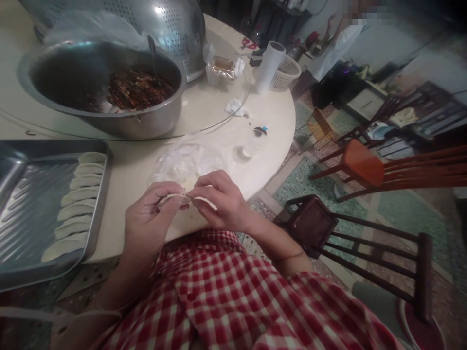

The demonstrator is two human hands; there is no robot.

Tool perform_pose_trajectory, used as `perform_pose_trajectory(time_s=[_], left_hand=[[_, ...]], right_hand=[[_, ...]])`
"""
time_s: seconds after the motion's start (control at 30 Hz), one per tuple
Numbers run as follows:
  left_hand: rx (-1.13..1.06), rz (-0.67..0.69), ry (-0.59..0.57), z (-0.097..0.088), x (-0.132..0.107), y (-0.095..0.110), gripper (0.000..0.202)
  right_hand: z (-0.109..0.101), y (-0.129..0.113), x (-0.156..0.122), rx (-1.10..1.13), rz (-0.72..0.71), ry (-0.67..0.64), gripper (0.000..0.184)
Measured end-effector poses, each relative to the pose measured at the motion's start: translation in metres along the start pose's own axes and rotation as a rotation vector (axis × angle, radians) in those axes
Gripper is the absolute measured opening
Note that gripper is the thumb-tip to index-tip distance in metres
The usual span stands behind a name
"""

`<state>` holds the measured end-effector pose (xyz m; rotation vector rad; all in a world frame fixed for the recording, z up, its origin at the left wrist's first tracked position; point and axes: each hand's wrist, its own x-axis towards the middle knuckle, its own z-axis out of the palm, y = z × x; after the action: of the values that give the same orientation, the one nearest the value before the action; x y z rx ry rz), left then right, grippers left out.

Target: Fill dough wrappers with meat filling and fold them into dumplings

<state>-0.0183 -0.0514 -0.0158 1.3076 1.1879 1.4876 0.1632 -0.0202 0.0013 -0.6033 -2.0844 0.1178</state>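
Close to the table's near edge, my left hand (151, 214) and my right hand (221, 199) meet, both pinching a dumpling (171, 197). Most of the dumpling is covered by my fingers; only a pale edge of dough shows. Just beyond my hands lies a crumpled clear plastic bag (186, 158). To the left, a metal tray (25, 182) holds a row of several folded dumplings (78, 210) along its right side. Behind the tray stands a large metal bowl (146, 119) of dark chopped filling (136, 91), with a spoon handle (152, 54) sticking up from it.
A perforated metal colander (184, 29) leans behind the bowl on the glass turntable. Farther right are a wrapped package (223, 67), a plastic roll (270, 65) and a white basket (288, 73). Wooden chairs (315, 226) stand right of the table (270, 155). Another person (339, 46) is in the background.
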Motion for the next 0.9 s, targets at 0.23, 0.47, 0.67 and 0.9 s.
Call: perform_pose_trajectory(time_s=[0.23, 0.47, 0.67, 0.9], left_hand=[[-0.01, 0.002, 0.036, 0.0028, -0.0016, -0.0039, 0.004], [-0.011, -0.02, 0.033, 0.0016, -0.0024, -0.0051, 0.004], [-0.022, -0.056, -0.001, 0.0017, -0.003, -0.0062, 0.004], [-0.025, -0.079, -0.028, 0.001, -0.0062, -0.0078, 0.008]], right_hand=[[-0.0049, -0.0019, 0.0037, -0.005, 0.023, -0.017, 0.006], [-0.0043, -0.0015, 0.0058, -0.026, 0.006, -0.009, 0.004], [-0.002, -0.0016, 0.0027, -0.02, 0.029, 0.007, 0.006], [0.0002, -0.0038, -0.0002, 0.004, 0.053, 0.029, 0.005]])
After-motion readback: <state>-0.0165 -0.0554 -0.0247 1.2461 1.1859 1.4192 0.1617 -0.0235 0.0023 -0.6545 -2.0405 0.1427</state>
